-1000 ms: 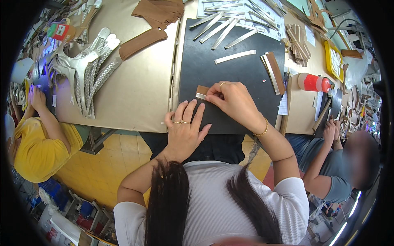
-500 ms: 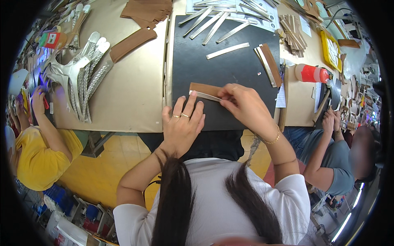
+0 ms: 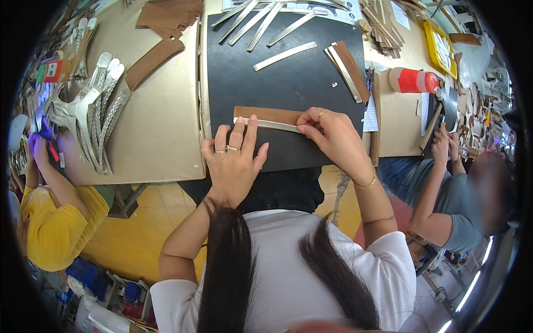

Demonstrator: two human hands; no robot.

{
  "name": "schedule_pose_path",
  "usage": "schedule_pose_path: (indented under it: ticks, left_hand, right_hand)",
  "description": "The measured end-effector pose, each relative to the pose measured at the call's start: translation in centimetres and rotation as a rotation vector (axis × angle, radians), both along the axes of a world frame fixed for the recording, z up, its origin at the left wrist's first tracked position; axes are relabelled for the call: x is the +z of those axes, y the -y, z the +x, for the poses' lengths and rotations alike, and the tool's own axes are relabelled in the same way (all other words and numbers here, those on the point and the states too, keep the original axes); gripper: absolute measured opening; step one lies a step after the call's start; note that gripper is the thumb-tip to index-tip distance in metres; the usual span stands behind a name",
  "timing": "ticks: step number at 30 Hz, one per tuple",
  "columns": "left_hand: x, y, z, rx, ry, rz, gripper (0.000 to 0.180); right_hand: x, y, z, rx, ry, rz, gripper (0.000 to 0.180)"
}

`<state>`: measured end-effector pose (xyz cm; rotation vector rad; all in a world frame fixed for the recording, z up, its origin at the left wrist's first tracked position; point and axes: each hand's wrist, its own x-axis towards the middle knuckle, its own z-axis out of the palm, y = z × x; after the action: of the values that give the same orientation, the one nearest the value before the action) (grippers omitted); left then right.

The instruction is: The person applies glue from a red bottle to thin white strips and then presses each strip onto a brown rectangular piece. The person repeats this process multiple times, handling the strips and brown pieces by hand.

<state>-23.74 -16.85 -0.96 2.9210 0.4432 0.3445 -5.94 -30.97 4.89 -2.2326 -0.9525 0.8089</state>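
Note:
A brown leather strip (image 3: pixel 266 114) lies crosswise near the front of the black mat (image 3: pixel 261 89). Along its near edge runs a narrow silver strip (image 3: pixel 273 125). My left hand (image 3: pixel 230 169) rests with fingers spread, the tips of two fingers on the left end of the silver strip. At the other end, my right hand (image 3: pixel 335 139) pinches the silver strip between thumb and fingers, covering the brown strip's right end. Farther right on the mat is another brown piece (image 3: pixel 351 69) with a silver strip (image 3: pixel 341 72) along its left side.
Loose silver strips (image 3: pixel 261 25) lie at the mat's far side, with a single one (image 3: pixel 285 56) nearer. Braided silver straps (image 3: pixel 100 111) and brown leather pieces (image 3: pixel 155 58) are to the left. A red-and-clear bottle (image 3: pixel 411 80) lies rightward, near a yellow tray (image 3: pixel 438 50). People work on both sides.
The view has shifted, so the table appears farther left. My right hand has moved toward the strip's right end, and more of the silver strip shows between my hands.

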Motion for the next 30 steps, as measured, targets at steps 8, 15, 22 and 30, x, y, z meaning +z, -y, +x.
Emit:
schedule_pose_path:
  ticks: [8,15,22,30]
  left_hand:
    - [0.1,0.2,-0.1,-0.003,-0.082,0.062,0.056]
    - [0.2,0.6,0.0,-0.012,-0.133,0.110,0.054]
    - [0.3,0.9,0.0,0.003,-0.171,0.125,0.061]
    - [0.3,0.8,-0.1,-0.005,-0.195,0.143,0.067]
  right_hand:
    - [-0.4,-0.4,0.9,0.146,0.105,0.013,0.010]
    - [-0.5,-0.6,1.3,0.235,0.167,-0.029,0.011]
    - [-0.8,-0.2,0.6,0.255,0.260,-0.056,0.011]
    - [-1.0,2.4,-2.9,0.413,0.822,-0.052,0.030]
